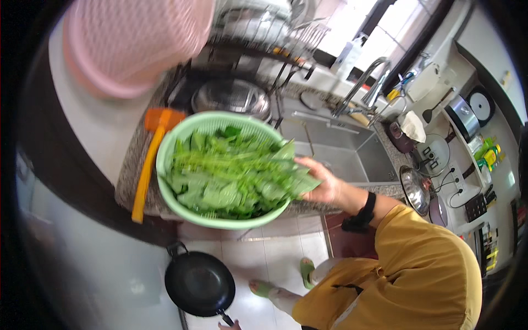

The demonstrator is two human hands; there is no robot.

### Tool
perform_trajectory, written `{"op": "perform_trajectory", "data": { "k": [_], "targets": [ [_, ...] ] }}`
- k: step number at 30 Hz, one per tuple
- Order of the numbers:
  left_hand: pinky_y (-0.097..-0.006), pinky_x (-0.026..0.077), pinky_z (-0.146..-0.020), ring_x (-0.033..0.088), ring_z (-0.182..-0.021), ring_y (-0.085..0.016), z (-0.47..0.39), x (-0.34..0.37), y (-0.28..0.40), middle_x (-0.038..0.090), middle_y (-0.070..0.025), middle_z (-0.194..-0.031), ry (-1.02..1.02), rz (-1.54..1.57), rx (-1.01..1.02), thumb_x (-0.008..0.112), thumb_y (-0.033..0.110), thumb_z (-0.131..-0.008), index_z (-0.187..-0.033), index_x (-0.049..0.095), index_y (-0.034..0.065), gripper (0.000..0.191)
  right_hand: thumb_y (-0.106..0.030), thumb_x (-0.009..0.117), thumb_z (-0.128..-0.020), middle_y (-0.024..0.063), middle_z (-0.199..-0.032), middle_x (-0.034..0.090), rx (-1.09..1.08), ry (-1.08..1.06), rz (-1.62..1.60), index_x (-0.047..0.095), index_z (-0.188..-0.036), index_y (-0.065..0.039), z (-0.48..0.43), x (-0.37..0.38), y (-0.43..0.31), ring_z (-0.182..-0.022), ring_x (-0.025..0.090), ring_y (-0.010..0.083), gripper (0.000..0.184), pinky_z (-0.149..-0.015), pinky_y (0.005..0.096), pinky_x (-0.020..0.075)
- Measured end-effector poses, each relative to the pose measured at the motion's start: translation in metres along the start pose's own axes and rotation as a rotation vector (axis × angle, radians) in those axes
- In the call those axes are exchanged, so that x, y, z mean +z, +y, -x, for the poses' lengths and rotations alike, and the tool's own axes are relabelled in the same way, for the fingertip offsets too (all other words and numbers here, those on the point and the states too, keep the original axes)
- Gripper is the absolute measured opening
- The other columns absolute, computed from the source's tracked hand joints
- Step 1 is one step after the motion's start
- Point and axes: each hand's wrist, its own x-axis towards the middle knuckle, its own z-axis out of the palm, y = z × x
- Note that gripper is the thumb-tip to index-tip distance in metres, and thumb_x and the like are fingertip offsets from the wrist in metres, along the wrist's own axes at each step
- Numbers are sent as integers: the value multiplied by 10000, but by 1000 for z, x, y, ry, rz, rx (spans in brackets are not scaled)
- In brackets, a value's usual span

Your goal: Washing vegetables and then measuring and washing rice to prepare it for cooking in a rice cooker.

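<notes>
My right hand (319, 181) grips leafy greens (235, 169) at the right side of a light green plastic colander (222, 222). The greens fill the colander and are partly blurred. The colander appears above the granite counter's edge. At the bottom rim of the view, my left hand (229, 326) is partly cut off, with its fingers at the handle of a black wok (200, 284). The wok's dark inside shows no food, and it appears above the tiled floor. A yellow-handled tool with an orange head (154, 144) lies left of the colander.
A stainless steel sink (342, 152) with a faucet (365, 88) lies beyond my right hand. A lidded pan (231, 97) stands behind the colander, near a dish rack (264, 29). A pink woven plastic basket (136, 45) stands at upper left. A steel bowl (413, 187) stands on the right.
</notes>
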Motion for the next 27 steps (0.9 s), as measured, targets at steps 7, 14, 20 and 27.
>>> {"op": "perform_trajectory", "data": {
  "k": [7,14,20,27],
  "targets": [
    [-471,427,-880,538,-1040,-329,136,-79,188,583,-158,-1114,-240,-559,653,732,224,-743,-1274,463,11,633,-431,553,-845,133,-1239,523,151,-371,126,357,-1377,-64,128,-84,-63,-1059,563,290,675,-894,459,486],
    [-419,449,-861,549,-1023,-272,272,-59,329,588,-127,-1099,-1119,-403,1083,722,161,-756,-1270,471,19,590,-282,578,-760,156,-817,666,156,342,2047,664,-817,-37,323,-321,67,-698,627,349,266,-618,444,516],
    [-374,468,-844,559,-1008,-223,397,-3,430,592,-100,-1087,-1574,-515,1134,714,107,-767,-1267,477,25,558,-633,435,-847,182,-1227,548,982,215,1335,576,-1192,-20,585,-338,115,-1138,504,345,718,-933,437,405],
    [-238,409,-563,467,-609,-102,588,49,547,538,-11,-753,-1913,-327,704,529,274,-925,-1066,550,66,252,-605,366,-904,-5,-656,529,-276,52,-561,612,-946,-29,620,-323,-18,-568,490,80,628,-429,193,395]
  ]
}}
